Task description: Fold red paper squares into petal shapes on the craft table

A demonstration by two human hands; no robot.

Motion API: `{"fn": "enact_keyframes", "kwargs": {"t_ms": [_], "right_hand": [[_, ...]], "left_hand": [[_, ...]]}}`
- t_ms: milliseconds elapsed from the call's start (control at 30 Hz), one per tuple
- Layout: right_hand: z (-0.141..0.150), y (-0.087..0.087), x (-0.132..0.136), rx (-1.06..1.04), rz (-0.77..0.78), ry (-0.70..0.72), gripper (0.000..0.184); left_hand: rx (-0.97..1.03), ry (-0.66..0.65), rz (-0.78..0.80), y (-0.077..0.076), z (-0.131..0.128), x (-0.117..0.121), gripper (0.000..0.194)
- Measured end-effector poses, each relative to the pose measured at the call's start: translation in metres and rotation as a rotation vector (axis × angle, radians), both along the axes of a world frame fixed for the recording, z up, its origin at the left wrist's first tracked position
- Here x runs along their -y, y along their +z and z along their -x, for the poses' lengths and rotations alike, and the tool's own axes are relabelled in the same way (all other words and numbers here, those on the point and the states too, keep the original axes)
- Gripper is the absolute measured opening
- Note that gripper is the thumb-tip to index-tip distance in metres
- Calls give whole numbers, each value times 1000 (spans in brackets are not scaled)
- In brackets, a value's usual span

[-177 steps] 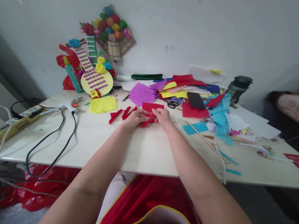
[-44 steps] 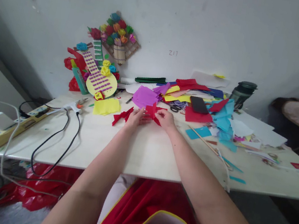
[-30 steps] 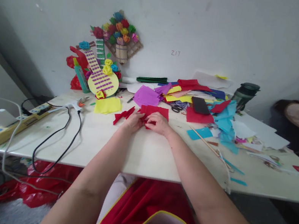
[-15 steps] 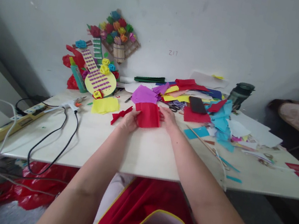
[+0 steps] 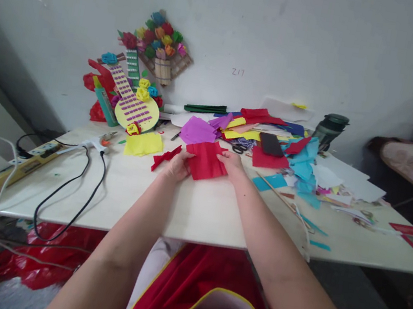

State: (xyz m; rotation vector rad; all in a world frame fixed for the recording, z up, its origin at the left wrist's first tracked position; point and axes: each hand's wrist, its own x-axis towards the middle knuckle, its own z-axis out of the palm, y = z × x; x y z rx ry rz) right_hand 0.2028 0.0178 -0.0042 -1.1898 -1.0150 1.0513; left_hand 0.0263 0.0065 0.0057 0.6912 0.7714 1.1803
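A square of red crepe paper (image 5: 205,161) is held just above the table between my two hands. My left hand (image 5: 179,166) pinches its left edge, thumb on top. At the upper right edge, my right hand (image 5: 230,162) grips the sheet between thumb and fingers. A crumpled strip of red paper (image 5: 166,158) lies just left of my left hand. Beyond the red square are sheets of purple paper (image 5: 198,131), and yellow paper squares (image 5: 144,143) lie to the left. Black-handled scissors (image 5: 239,149) rest behind my right hand.
A phone (image 5: 271,144) lies on coloured paper at the back. At left are a power strip (image 5: 6,175), a glue gun (image 5: 96,144) and a paper-flower guitar (image 5: 138,110). Blue scraps (image 5: 271,182), a thin stick (image 5: 282,200) and a dark bottle (image 5: 329,131) are at right.
The red paper has spread wider and tilted, its right side shifting toward me. My right hand has moved from beside its edge onto its upper right part. The view has shifted slightly.
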Motion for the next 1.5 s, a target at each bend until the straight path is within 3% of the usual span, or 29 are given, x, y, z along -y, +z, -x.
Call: {"fn": "enact_keyframes", "kwargs": {"t_ms": [133,267,367,567,767,1000,1200,1500], "right_hand": [[-3,5,3,28,-51,17,14],[-6,7,7,36,-68,86,20],[-6,8,10,40,-41,177,24],[-7,9,14,67,-36,221,28],[-7,11,17,44,-13,303,31],[-4,14,21,-17,35,397,27],[-5,13,21,3,64,459,26],[-6,13,20,-46,102,422,25]], "left_hand": [[-13,-29,-50,3,2,2,18],[-57,-91,-84,6,5,3,54],[-81,-98,-133,6,7,2,61],[-145,-127,-185,-2,6,-5,56],[-438,136,-324,-6,6,-7,39],[-564,-3,-403,-7,7,-6,31],[-491,-43,-383,-3,4,-3,34],[-391,-108,-306,2,4,5,36]]}}
